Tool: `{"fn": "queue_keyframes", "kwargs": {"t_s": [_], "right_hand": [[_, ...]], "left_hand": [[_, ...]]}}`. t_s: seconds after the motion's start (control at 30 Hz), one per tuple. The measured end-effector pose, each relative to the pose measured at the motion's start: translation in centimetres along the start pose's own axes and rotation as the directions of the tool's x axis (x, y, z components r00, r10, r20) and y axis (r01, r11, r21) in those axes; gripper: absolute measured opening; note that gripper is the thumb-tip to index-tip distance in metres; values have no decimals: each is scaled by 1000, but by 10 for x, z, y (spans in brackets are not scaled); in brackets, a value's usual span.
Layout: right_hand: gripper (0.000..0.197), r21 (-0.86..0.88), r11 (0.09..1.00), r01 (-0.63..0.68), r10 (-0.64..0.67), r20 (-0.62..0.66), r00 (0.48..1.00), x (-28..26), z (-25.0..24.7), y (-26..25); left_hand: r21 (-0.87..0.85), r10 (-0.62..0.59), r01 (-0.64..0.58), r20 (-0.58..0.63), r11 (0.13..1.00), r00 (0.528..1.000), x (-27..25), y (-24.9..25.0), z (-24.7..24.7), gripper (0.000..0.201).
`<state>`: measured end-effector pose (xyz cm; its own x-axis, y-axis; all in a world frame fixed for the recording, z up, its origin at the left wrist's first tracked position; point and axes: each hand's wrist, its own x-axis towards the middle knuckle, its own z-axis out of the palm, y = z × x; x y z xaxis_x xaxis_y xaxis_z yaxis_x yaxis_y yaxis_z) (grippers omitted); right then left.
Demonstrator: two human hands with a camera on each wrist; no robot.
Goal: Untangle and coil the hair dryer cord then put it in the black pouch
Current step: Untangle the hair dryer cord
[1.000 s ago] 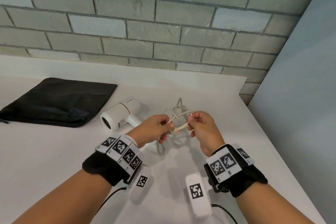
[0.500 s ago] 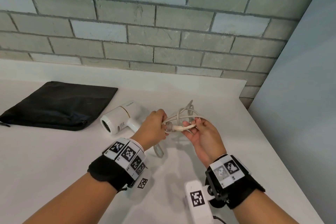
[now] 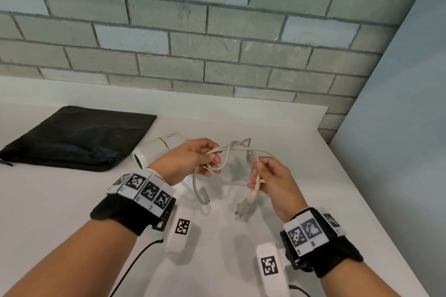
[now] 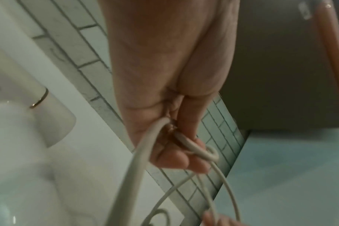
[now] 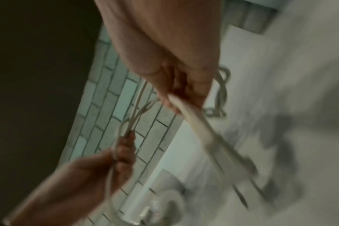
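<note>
Here, a thin, knotted off-white hair dryer cord [image 3: 237,149] is held above the white countertop [image 3: 72,200].

The cord is gripped in the curled left hand [image 3: 190,159] and pinched in the right hand [image 3: 272,178], its plug [image 3: 243,208] dangling. The white cylindrical hair dryer [image 3: 154,152], its lettering unreadable, lies just behind the left hand; the flat black fabric pouch [image 3: 77,137] lies far left.

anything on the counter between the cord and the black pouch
Yes: the dryer lies on the counter between them, just right of the pouch. The cord is knotted and held above the counter by the left hand and right hand.
</note>
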<state>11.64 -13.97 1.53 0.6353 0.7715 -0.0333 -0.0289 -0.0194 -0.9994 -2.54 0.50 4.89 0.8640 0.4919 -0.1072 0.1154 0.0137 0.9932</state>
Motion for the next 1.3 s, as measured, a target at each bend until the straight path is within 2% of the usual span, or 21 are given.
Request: {"fn": "queue_keyframes", "kwargs": {"t_s": [0.07, 0.13, 0.17, 0.23, 0.27, 0.33, 0.37, 0.43, 0.53, 0.6, 0.67, 0.73, 0.8, 0.87, 0.93, 1.0, 1.07, 1.1, 1.17, 1.23, 1.3], "right_hand": [[18, -379, 925, 23, 3, 68, 998, -1, -5, -1], [21, -675, 737, 32, 137, 195, 971, -5, -11, -15], [24, -737, 675, 40, 229, 261, 938, -8, -15, -25], [26, -718, 693, 64, 328, 393, 859, -16, -19, -51], [25, -655, 749, 93, 282, 443, 851, -18, -22, -63], [24, -475, 865, 161, 56, 409, 911, -14, -26, -78], [22, -410, 887, 211, -70, 333, 940, -9, -28, -81], [22, -399, 866, 302, -209, 260, 943, 3, -28, -77], [34, -476, 807, 350, -110, 462, 880, 12, -18, -61], [29, -417, 858, 300, -38, 531, 846, 11, -13, -58], [24, -357, 893, 274, -41, 542, 840, 12, -13, -56], [21, -411, 850, 329, -105, 481, 870, 15, -13, -54], [19, -536, 726, 431, -285, 336, 898, 19, -16, -52], [17, -592, 638, 492, -456, 224, 861, 20, -21, -54], [17, -605, 554, 572, -569, 226, 791, 19, -27, -57], [18, -609, 510, 607, -621, 227, 750, 16, -33, -63], [21, -642, 454, 618, -649, 237, 723, 13, -41, -66], [21, -633, 457, 624, -632, 263, 729, 10, -45, -68], [21, -561, 532, 635, -508, 388, 769, -1, -47, -70], [21, -532, 599, 598, -295, 547, 783, -13, -39, -64], [16, -575, 597, 560, -91, 645, 759, -24, -23, -47]], "left_hand": [[-26, 25, -25, 8, 999, 1000, -2, 3, 0, 15], [40, 62, -61, -25, 997, 998, -4, 3, 3, 14], [83, 78, -74, -56, 994, 995, -5, 3, 3, 15], [148, 103, -87, -105, 985, 989, -7, 2, 3, 16], [170, 114, -94, -115, 981, 987, -9, 3, 3, 16], [199, 137, -114, -107, 973, 985, -12, 7, 5, 17], [221, 158, -132, -103, 966, 982, -13, 9, 7, 17], [274, 216, -181, -104, 945, 971, -14, 12, 12, 17], [293, 273, -234, -98, 927, 957, -14, 14, 17, 18], [315, 289, -242, -111, 918, 951, -14, 14, 17, 19], [305, 328, -270, -157, 913, 932, -16, 14, 17, 19], [296, 371, -296, -240, 908, 897, -15, 11, 15, 18], [289, 355, -263, -340, 921, 871, -14, 10, 10, 15], [288, 302, -197, -391, 937, 869, -13, 9, 5, 10], [365, 286, -130, -415, 922, 864, -11, 8, 2, 10], [404, 275, -77, -458, 912, 845, -8, 6, 0, 14], [293, 204, -51, -518, 955, 831, -7, 5, -1, 23], [188, 155, -63, -530, 980, 834, -6, 7, -1, 26], [-22, 84, -109, -490, 994, 868, -9, 14, 3, 27], [-139, 77, -145, -408, 980, 910, -10, 22, 9, 25], [-180, 100, -166, -326, 970, 940, -12, 29, 16, 24]]}}
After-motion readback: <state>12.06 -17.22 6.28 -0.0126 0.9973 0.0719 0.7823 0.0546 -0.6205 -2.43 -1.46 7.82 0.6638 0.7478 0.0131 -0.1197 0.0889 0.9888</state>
